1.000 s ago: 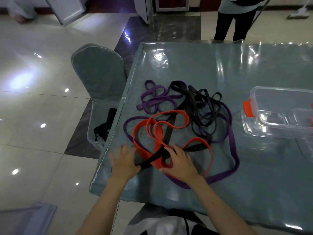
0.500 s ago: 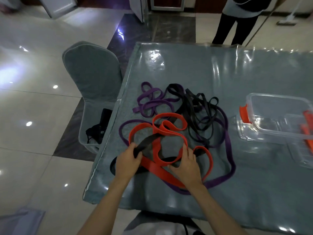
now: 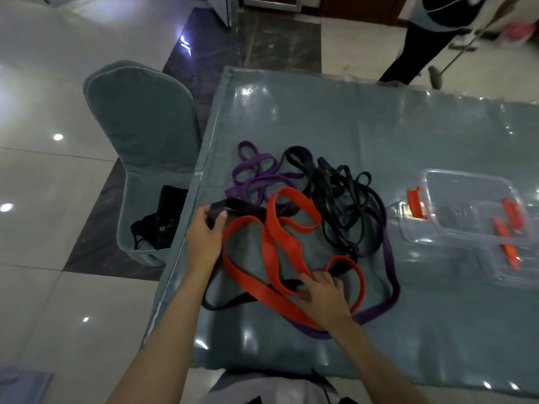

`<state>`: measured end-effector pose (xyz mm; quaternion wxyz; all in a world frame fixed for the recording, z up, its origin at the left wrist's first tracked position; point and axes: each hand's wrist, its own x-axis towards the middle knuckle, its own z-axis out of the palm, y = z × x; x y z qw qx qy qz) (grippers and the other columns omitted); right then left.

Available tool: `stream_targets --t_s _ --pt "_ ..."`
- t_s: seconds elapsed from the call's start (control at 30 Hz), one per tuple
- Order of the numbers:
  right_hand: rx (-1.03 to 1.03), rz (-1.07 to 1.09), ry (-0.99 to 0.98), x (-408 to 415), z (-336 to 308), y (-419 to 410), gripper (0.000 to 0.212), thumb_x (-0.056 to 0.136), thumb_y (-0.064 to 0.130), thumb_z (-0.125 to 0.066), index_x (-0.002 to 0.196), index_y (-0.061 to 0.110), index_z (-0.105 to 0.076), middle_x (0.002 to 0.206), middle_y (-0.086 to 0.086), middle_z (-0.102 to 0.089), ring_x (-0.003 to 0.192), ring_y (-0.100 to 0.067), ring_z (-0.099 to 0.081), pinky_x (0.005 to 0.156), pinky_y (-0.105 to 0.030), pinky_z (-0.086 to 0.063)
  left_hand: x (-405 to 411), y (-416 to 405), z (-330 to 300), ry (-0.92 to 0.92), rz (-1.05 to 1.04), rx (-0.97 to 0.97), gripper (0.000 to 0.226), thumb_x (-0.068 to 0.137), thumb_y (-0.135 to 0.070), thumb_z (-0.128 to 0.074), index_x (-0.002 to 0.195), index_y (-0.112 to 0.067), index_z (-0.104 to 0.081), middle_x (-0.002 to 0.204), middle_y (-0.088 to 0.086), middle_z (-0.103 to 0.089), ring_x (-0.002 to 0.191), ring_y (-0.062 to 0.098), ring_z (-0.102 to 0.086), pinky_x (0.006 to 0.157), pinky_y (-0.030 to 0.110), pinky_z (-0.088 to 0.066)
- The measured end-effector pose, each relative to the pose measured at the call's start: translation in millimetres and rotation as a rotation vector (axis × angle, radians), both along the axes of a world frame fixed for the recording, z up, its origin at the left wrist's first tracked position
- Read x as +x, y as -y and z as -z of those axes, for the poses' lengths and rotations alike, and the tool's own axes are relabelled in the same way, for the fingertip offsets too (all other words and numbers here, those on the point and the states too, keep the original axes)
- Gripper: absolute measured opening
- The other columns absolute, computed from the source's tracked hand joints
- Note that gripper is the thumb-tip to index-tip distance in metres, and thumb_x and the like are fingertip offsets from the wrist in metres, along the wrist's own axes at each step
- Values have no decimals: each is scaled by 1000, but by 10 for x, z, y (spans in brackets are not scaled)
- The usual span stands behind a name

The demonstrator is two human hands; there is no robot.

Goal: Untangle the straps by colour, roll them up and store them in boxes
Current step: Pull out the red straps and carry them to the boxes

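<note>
Grey plastic-covered table (image 3: 320, 118): purple, black and red flat elastic straps (image 3: 291, 246) lie tangled at its near-left edge, none rolled; clear plastic boxes with orange clips (image 3: 466, 217) sit apart, apparently strapless. Your left hand (image 3: 204, 237) grips a black loop (image 3: 233, 207); your right hand (image 3: 323, 295) presses red strap where black crosses, so sorting has barely started.

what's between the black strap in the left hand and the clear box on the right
The left hand grips the black strap at the table's left edge. Red strap loops cross it, and the black and purple tangle lies between it and the clear box.
</note>
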<state>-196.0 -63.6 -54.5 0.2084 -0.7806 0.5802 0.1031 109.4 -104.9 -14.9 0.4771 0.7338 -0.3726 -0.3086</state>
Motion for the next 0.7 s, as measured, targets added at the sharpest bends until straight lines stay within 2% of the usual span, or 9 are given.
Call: stream_targets --t_s 0.1,0.13,0.2,0.27,0.4,0.53,0.6,0.7 --pt "118 -102 -38 28 76 -151 67 81 66 -67 143 43 -52 165 -3 -28 160 -29 -17 124 -64 -19 99 131 25 17 32 95 21 104 -36 -67 113 -17 -65 105 0 -73 102 22 -69 92 45 -57" --pt "112 -116 -69 38 91 -199 74 74 66 -73 140 40 -54 165 -5 -28 160 -31 -19 122 -66 -20 116 155 35 26 47 118 21 104 -35 -67 113 -16 -65 105 3 -72 102 24 -69 92 46 -56" --pt "41 -133 -120 59 98 -258 75 55 60 -89 122 33 -69 151 -10 -49 147 -36 -45 111 -66 -39 130 183 59 24 72 138 19 104 -34 -66 111 -16 -64 105 5 -72 102 26 -69 91 48 -56" --pt "-33 -153 -124 61 90 -292 64 44 55 -96 100 29 -78 132 -11 -65 127 -35 -64 97 -58 -55 122 196 73 44 90 149 17 104 -33 -66 110 -18 -62 105 5 -71 101 27 -68 90 47 -55" --pt "-152 -148 -21 -12 118 -378 52 47 40 -94 94 24 -82 126 -12 -72 116 -33 -72 79 -46 -64 104 190 85 77 121 160 17 103 -37 -66 108 -21 -61 98 -3 -67 96 22 -66 80 37 -48" --pt "-255 -31 148 -109 72 -399 38 51 25 -97 83 20 -78 92 0 -74 87 -27 -75 52 -35 -59 76 149 106 87 137 166 20 102 -37 -68 112 -21 -63 104 -1 -69 99 20 -66 83 36 -48" --pt "-321 26 200 -174 6 -408 33 57 19 -98 82 16 -77 83 0 -72 80 -26 -74 48 -35 -56 65 129 103 79 144 174 23 103 -38 -67 116 -20 -64 109 -2 -70 103 20 -65 86 35 -48" --pt "-414 138 268 -287 -124 -456 30 63 9 -98 82 10 -75 79 -2 -71 72 -28 -72 51 -36 -57 44 103 89 121 153 185 30 103 -40 -66 123 -18 -65 112 -2 -70 106 22 -66 88 37 -49"
